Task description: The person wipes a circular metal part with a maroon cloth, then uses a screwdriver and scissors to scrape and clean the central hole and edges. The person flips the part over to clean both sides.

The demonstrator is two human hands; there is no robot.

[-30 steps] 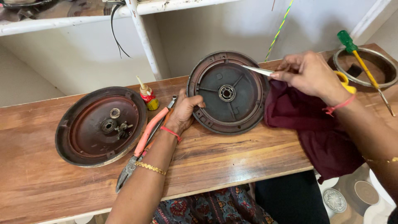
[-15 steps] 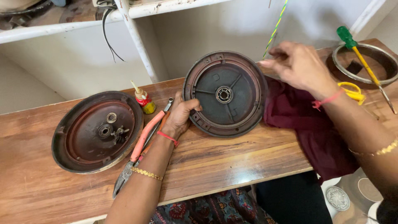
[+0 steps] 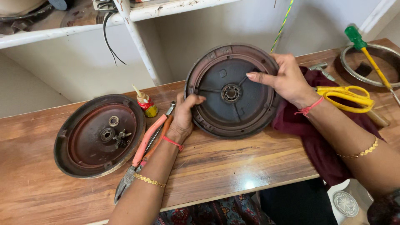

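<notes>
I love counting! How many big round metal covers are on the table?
2. One cover is tilted up between the left hand and right hand; the other cover lies flat at left.

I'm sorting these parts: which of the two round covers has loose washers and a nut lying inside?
The reddish-brown round metal cover at the left, lying untouched; both hands grip the dark grey one.

At three o'clock the screwdriver [image 3: 372,58] tip runs off the edge, and the forearm covers part of the pliers [image 3: 143,152].
</notes>
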